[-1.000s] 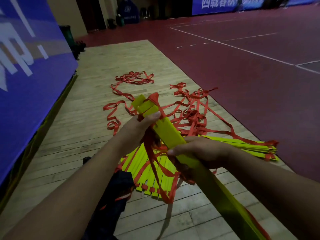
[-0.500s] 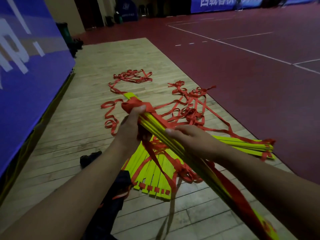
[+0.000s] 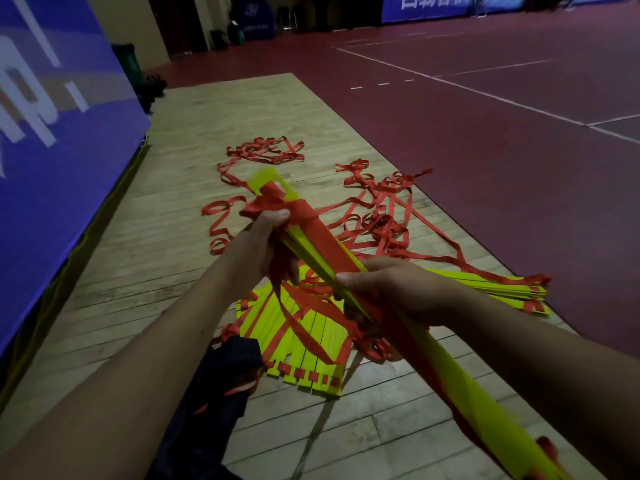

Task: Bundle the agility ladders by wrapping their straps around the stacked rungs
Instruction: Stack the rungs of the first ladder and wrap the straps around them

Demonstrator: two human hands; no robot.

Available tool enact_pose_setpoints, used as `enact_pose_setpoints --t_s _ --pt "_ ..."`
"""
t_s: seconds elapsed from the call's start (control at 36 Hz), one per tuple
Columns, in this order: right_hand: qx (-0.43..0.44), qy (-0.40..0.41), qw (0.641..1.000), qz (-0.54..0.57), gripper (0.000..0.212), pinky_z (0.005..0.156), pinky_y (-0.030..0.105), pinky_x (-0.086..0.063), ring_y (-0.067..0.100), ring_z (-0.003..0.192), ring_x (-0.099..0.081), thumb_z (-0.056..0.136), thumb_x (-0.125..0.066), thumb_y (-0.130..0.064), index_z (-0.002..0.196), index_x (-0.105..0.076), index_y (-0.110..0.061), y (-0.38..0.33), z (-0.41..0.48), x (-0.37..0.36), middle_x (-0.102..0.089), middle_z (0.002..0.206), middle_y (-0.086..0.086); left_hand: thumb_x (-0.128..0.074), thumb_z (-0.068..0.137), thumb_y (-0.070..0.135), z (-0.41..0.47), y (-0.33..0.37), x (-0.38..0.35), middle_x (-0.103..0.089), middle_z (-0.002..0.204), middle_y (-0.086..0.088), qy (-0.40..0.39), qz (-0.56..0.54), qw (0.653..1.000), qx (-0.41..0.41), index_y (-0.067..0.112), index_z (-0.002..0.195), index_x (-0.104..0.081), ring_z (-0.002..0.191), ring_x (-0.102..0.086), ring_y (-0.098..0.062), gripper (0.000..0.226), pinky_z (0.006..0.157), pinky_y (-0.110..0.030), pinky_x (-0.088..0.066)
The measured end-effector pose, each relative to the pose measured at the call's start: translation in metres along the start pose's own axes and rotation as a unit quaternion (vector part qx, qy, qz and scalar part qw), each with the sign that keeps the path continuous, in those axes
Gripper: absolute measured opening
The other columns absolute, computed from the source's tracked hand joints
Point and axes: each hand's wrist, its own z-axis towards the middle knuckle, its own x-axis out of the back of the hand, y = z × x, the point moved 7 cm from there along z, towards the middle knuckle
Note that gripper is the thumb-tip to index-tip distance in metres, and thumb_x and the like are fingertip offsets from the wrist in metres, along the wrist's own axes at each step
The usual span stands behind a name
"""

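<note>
I hold a stack of yellow ladder rungs (image 3: 313, 252) slanting from upper left toward lower right above the floor. A red strap (image 3: 304, 220) is wound around its far end and lies along its top face. My left hand (image 3: 258, 245) grips the stack near that wrapped end, thumb pressed on the red strap. My right hand (image 3: 391, 289) grips the stack at its middle. Loose red strap loops hang down between my hands. A second set of yellow rungs (image 3: 304, 337) lies fanned on the floor below, and a third stack (image 3: 502, 289) lies to the right.
Tangled red straps (image 3: 377, 209) spread over the wooden floor (image 3: 138, 271) ahead. A blue banner wall (image 3: 52, 133) runs along the left. Red court flooring (image 3: 485, 150) lies to the right. A dark cloth bag (image 3: 214, 386) sits under my left forearm.
The held stack has rolled, so a red strap now lies along its top face and wraps the far end. My left thumb has shifted onto the wrapped strap; my right hand keeps its grip.
</note>
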Motion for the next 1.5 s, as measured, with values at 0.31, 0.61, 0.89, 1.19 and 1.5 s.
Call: enact_pose_setpoints --t_s 0.31,0.61,0.89,1.19,1.5 --pt "-0.007 0.204 0.883 -0.422 0.029 0.070 0.034 -0.053 0.018 0.081 -0.060 0.103 -0.052 -0.034 0.124 -0.048 -0.013 -0.005 0.010 0.004 -0.060 0.097 0.004 -0.064 0.084 0.054 -0.006 -0.031 -0.019 -0.064 0.067 -0.008 0.014 -0.070 0.991 0.110 0.001 0.105 -0.060 0.051 -0.058 -0.018 0.057 0.046 -0.023 -0.047" --pt "0.042 0.128 0.975 -0.178 0.043 0.058 0.023 -0.054 0.011 0.065 -0.065 0.092 -0.068 -0.011 0.129 -0.045 -0.014 -0.014 0.000 0.001 -0.065 0.092 0.007 -0.065 0.074 0.053 0.000 -0.003 -0.012 -0.063 0.080 -0.012 0.001 -0.099 0.994 -0.037 0.007 0.085 -0.062 0.062 -0.060 -0.019 0.048 0.044 -0.023 -0.043" --pt "0.006 -0.033 0.999 0.007 0.015 0.065 0.030 -0.053 0.016 0.070 -0.066 0.089 -0.068 -0.034 0.090 -0.072 -0.019 -0.004 -0.006 -0.009 -0.067 0.079 0.001 -0.060 0.072 0.048 -0.009 0.006 -0.011 -0.065 0.074 -0.008 -0.075 -0.098 0.990 -0.066 0.010 0.086 -0.069 0.064 -0.061 -0.022 0.041 0.050 -0.026 -0.048" --pt "0.034 0.169 0.937 -0.303 0.039 0.074 0.030 -0.056 0.013 0.086 -0.066 0.091 -0.072 -0.036 0.123 -0.057 -0.019 -0.004 0.005 0.009 -0.066 0.100 0.000 -0.070 0.083 0.046 -0.010 -0.019 -0.026 -0.062 0.068 -0.008 -0.060 0.023 0.997 0.050 0.011 0.099 -0.062 0.052 -0.056 -0.018 0.039 0.047 -0.023 -0.045" --pt "0.100 0.240 0.857 -0.445 0.035 0.065 0.025 -0.047 0.016 0.083 -0.059 0.094 -0.063 -0.045 0.113 -0.046 -0.022 -0.027 0.006 -0.011 -0.057 0.097 -0.006 -0.064 0.082 0.056 -0.008 -0.012 -0.020 -0.053 0.056 -0.004 0.137 -0.006 0.990 -0.026 0.012 0.069 -0.062 0.048 -0.051 -0.018 0.046 0.051 -0.027 -0.041"
